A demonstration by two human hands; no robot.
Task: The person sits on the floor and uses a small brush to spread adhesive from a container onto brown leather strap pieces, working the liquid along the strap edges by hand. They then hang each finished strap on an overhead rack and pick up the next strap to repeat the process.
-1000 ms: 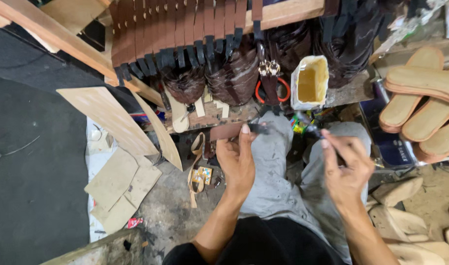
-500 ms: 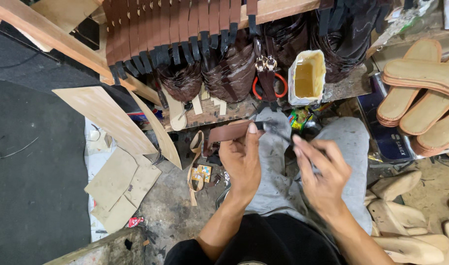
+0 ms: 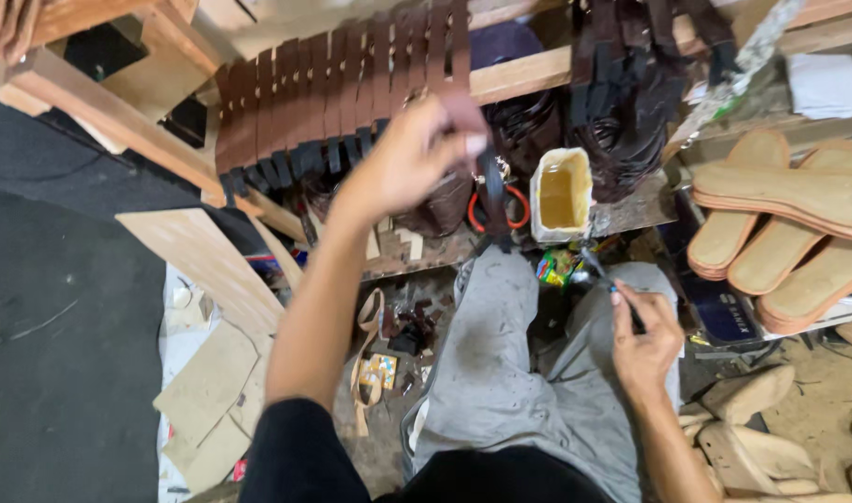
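My left hand (image 3: 412, 158) is raised to the row of brown leather straps (image 3: 338, 98) that hang over a wooden bar, and it grips a brown leather strip (image 3: 465, 110) at their right end. The hand is blurred by motion. My right hand (image 3: 645, 340) rests low over my grey-trousered knee (image 3: 500, 354), holding a thin brush (image 3: 601, 278) whose tip points up toward a cut white jug of yellowish glue (image 3: 561, 191).
Red-handled scissors (image 3: 491, 212) hang beside the jug. Dark strap bundles (image 3: 631, 112) hang at upper right. Tan shoe soles (image 3: 789, 214) are stacked on the right, and more lie on the floor (image 3: 761, 438). Flat tan offcuts (image 3: 212, 401) and a wooden board (image 3: 207, 261) lie left.
My left hand has lifted from in front of my lap up to the hanging straps, carrying the leather strip. My right hand has drawn down and to the right with the brush.
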